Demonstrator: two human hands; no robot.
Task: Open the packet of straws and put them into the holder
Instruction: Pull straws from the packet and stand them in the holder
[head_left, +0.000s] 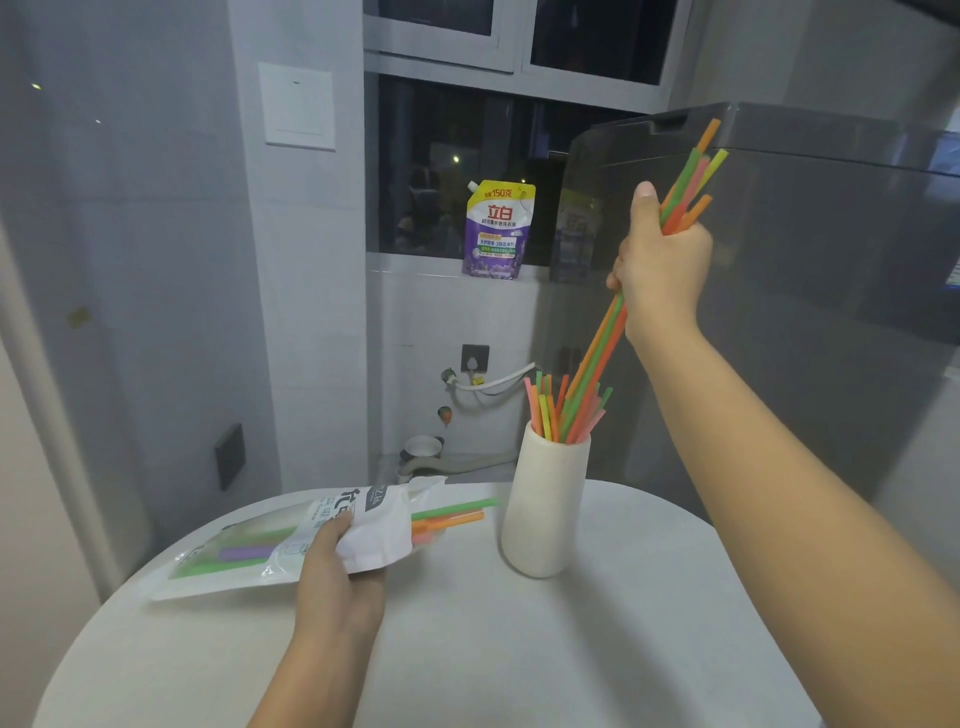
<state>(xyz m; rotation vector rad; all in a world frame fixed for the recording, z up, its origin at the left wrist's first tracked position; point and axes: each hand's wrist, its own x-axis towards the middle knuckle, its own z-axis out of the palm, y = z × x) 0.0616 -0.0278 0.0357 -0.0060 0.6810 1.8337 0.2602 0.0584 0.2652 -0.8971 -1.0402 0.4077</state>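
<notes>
A cream cylindrical holder (545, 514) stands on the round white table (519, 649) with several coloured straws sticking out of its top. My right hand (662, 265) is raised above it, closed around a bunch of orange, green and pink straws (597, 353) whose lower ends reach into the holder. My left hand (337, 571) grips the white and clear straw packet (291, 540), which lies on the table to the left. A few green, orange and pink straws (452, 517) poke out of the packet's open right end.
A purple and yellow detergent pouch (496, 231) stands on the window sill behind. A tall grey appliance (779, 291) rises right behind the holder. A wall socket with a white hose (475, 358) and a small bowl (422, 448) sit low beyond the table.
</notes>
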